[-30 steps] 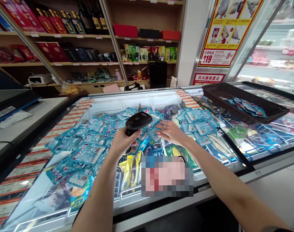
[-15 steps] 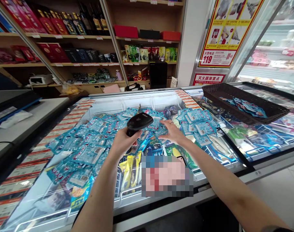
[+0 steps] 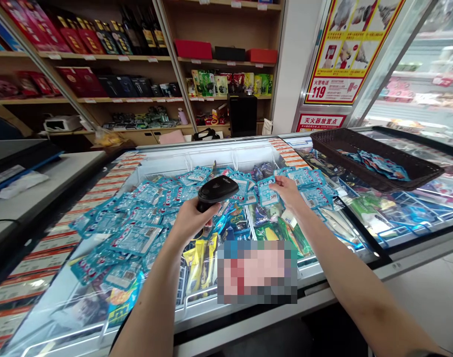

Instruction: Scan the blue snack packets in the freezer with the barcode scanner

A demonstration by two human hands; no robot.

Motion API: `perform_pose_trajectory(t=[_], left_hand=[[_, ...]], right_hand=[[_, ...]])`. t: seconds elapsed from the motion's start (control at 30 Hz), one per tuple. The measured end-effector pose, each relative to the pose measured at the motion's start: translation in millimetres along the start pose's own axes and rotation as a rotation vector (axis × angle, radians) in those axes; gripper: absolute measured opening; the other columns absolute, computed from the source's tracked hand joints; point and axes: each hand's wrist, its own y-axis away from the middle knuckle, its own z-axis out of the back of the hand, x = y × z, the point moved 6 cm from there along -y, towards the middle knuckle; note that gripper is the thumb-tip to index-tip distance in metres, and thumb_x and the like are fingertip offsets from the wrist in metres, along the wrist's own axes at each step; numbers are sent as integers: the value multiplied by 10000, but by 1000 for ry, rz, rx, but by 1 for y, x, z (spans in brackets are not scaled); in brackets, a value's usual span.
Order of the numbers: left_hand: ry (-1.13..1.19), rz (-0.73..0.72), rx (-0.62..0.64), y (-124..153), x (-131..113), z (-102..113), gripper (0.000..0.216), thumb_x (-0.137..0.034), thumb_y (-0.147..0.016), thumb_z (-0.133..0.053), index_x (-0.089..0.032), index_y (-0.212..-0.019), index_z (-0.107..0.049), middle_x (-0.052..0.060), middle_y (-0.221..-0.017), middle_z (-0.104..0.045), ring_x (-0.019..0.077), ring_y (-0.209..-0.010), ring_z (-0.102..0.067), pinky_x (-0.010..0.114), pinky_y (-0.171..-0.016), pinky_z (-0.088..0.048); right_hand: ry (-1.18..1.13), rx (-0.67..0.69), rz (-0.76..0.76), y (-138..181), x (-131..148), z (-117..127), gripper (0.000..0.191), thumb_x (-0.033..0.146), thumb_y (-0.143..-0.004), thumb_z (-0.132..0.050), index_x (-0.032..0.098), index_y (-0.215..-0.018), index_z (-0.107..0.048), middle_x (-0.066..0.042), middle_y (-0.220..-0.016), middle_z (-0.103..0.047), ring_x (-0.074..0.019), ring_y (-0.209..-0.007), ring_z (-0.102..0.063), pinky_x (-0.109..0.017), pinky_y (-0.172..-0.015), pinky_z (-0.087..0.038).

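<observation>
My left hand (image 3: 192, 218) is wrapped round the handle of a black barcode scanner (image 3: 218, 191), its head tilted over the freezer. My right hand (image 3: 288, 191) pinches the edge of a small blue packet (image 3: 268, 192), whose printed label and barcode face up. Many more blue packets (image 3: 137, 238) lie spread over the freezer's glass on the left. Another pile of the same packets (image 3: 310, 181) sits just beyond my right hand, partly hidden by it.
A dark woven basket (image 3: 427, 171) with several blue packets stands on the freezer at the right. A blurred-out flat object (image 3: 258, 272) lies at the front edge. Yellow-wrapped ice creams (image 3: 197, 263) show below the glass. Shelves with boxes and bottles (image 3: 110, 37) stand behind.
My right hand has moved right, carrying a blue packet away from the middle toward the right-hand pile. The scanner in my left hand has barely shifted.
</observation>
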Motion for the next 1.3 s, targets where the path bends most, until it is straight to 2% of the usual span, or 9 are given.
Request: perform_pose_trajectory(t=[0.13,0.27,0.53,0.97,1.1,1.2,1.3], left_hand=[[-37,-13,97,4,-4,-8,329,-481,-692,-629,-156,-693,-578,11,-482,-573,155,-425,-541,241,-428,-386],[-91,-54,134,6,-11,-12,305,-459,-700,-621,-155,-692,-586,10,-475,-566,149,-422,-529,239,-425,-365],[-129,-80,195,8,-19,-19,292,-444,-709,-608,-161,-653,-569,10,-485,-575,147,-434,-530,244,-458,-375],[-156,-60,226,9,-19,-19,322,-459,-734,-582,-158,-621,-550,8,-484,-567,141,-453,-530,236,-479,-379],[-146,-63,212,8,-15,-19,319,-462,-741,-585,-154,-665,-553,6,-491,-564,142,-467,-541,235,-482,-379],[-111,-63,173,5,-10,-17,322,-473,-746,-588,-152,-734,-557,0,-498,-559,143,-467,-539,232,-461,-372],[-94,-61,157,3,-4,-14,333,-482,-748,-589,-152,-749,-552,0,-504,-557,142,-460,-537,234,-450,-372]], right_hand=[[-173,-97,-51,-2,-3,11,304,330,-632,-682,200,-861,-530,62,-620,-522,-111,-564,-547,-284,-577,-514],[-257,-79,-27,-1,-1,7,323,316,-633,-698,203,-866,-506,65,-629,-524,-109,-593,-578,-316,-635,-557],[-254,-20,10,0,3,1,317,346,-642,-706,199,-838,-505,42,-652,-574,-120,-643,-603,-344,-680,-571],[-284,-4,47,-2,-1,-1,367,374,-628,-735,197,-860,-514,36,-682,-601,-136,-688,-622,-378,-708,-574],[-288,8,70,-1,3,-2,345,369,-650,-717,199,-868,-510,36,-698,-596,-133,-686,-618,-379,-708,-575],[-262,-41,118,-2,11,8,324,365,-677,-683,202,-886,-497,35,-713,-584,-127,-681,-608,-369,-708,-569],[-146,-169,204,-8,18,37,330,370,-721,-619,206,-963,-464,19,-746,-576,-144,-679,-603,-365,-673,-557]])
